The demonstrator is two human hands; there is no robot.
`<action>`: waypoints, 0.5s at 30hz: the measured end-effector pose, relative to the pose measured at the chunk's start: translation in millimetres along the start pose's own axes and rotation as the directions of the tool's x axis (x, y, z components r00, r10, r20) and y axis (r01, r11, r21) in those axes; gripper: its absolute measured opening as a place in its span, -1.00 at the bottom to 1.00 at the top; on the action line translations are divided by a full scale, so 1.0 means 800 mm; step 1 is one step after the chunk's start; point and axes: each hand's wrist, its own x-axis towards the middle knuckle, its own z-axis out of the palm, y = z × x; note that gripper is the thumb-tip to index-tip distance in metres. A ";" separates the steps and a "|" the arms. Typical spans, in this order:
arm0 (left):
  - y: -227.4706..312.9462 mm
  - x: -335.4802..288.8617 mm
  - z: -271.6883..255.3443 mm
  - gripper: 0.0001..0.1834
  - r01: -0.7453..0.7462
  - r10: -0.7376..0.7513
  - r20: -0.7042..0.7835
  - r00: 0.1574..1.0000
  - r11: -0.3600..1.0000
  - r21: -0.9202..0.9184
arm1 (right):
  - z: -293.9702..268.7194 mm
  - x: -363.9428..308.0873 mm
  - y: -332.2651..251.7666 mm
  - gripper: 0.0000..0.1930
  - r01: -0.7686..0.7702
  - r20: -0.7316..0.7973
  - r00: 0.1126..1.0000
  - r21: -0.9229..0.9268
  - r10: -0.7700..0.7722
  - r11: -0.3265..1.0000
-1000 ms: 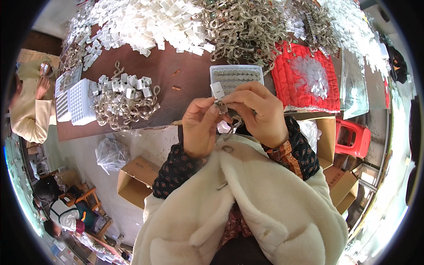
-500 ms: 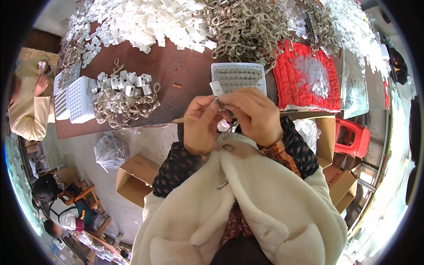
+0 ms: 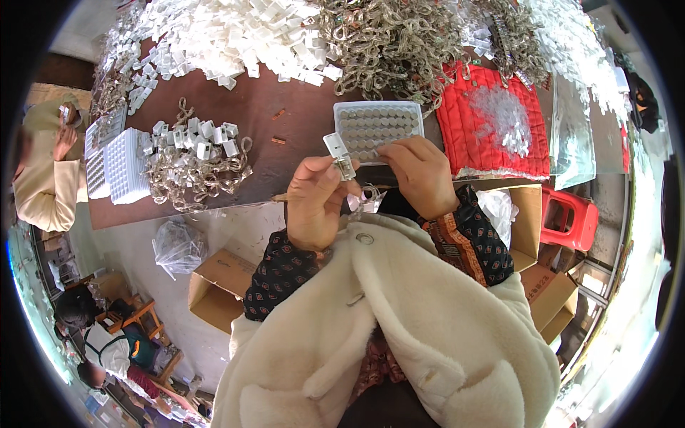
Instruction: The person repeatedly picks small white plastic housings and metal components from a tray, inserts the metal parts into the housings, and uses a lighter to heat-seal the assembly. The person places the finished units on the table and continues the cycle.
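Observation:
My left hand (image 3: 317, 200) holds a small white plastic piece with a metal clip (image 3: 340, 157) between thumb and fingers, a thin chain hanging below it. My right hand (image 3: 421, 175) rests at the near edge of a clear tray (image 3: 378, 128) filled with several small round grey discs, fingertips touching that tray's front rim. Both hands sit just above the brown table's near edge (image 3: 264, 121).
Heaps of white plastic pieces (image 3: 228, 36) and metal chains (image 3: 399, 43) cover the table's far side. A smaller pile of assembled pieces (image 3: 196, 160) and white trays (image 3: 118, 167) lie left. A red cushion (image 3: 496, 121) lies right. Another person (image 3: 43, 171) sits at left. Cardboard boxes (image 3: 214, 282) stand below.
My hands have parted: the right one moved from the piece to the tray of discs, while the left one keeps the white piece and lifted it slightly.

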 end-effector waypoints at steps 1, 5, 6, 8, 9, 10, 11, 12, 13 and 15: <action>-0.001 0.000 0.001 -0.86 0.008 -0.008 0.014 1.000 1.000 0.002 | -0.003 0.003 -0.006 -0.83 -0.059 -0.011 0.998 0.095 0.060 0.994; -0.005 0.002 0.006 -0.87 0.031 -0.029 0.081 0.996 0.999 -0.033 | -0.015 0.011 -0.033 -0.83 -0.094 -0.066 0.991 0.280 0.117 0.955; -0.005 0.002 0.007 -0.86 0.026 -0.021 0.113 0.993 0.999 -0.046 | -0.015 0.015 -0.039 -0.82 -0.091 -0.040 0.994 0.277 0.106 0.957; -0.006 0.001 0.006 -0.86 0.010 -0.003 0.131 0.991 0.999 -0.052 | -0.012 0.022 -0.047 -0.83 -0.053 -0.067 0.995 0.288 0.075 0.956; -0.005 0.000 0.005 -0.86 -0.001 0.009 0.138 0.990 0.998 -0.056 | -0.012 0.025 -0.050 -0.83 -0.056 -0.057 0.995 0.305 0.076 0.951; -0.005 -0.001 0.004 -0.86 0.014 -0.003 0.128 0.992 0.997 -0.082 | -0.012 0.027 -0.052 -0.83 -0.054 -0.045 0.996 0.317 0.072 0.947; -0.005 -0.002 0.003 -0.85 0.029 -0.016 0.119 0.993 0.994 -0.108 | -0.013 0.028 -0.053 -0.83 -0.088 0.001 0.996 0.356 0.093 0.930; -0.005 -0.004 0.002 -0.85 0.034 -0.017 0.121 0.992 0.990 -0.136 | -0.016 0.029 -0.052 -0.83 -0.119 0.048 0.993 0.388 0.109 0.914; -0.005 -0.005 0.001 -0.84 0.044 -0.029 0.107 0.994 0.989 -0.142 | -0.018 0.030 -0.052 -0.83 -0.153 0.093 0.988 0.417 0.125 0.896; -0.007 -0.005 0.001 -0.83 0.041 -0.024 0.102 0.995 0.986 -0.161 | -0.019 0.029 -0.051 -0.82 -0.168 0.127 0.984 0.438 0.124 0.883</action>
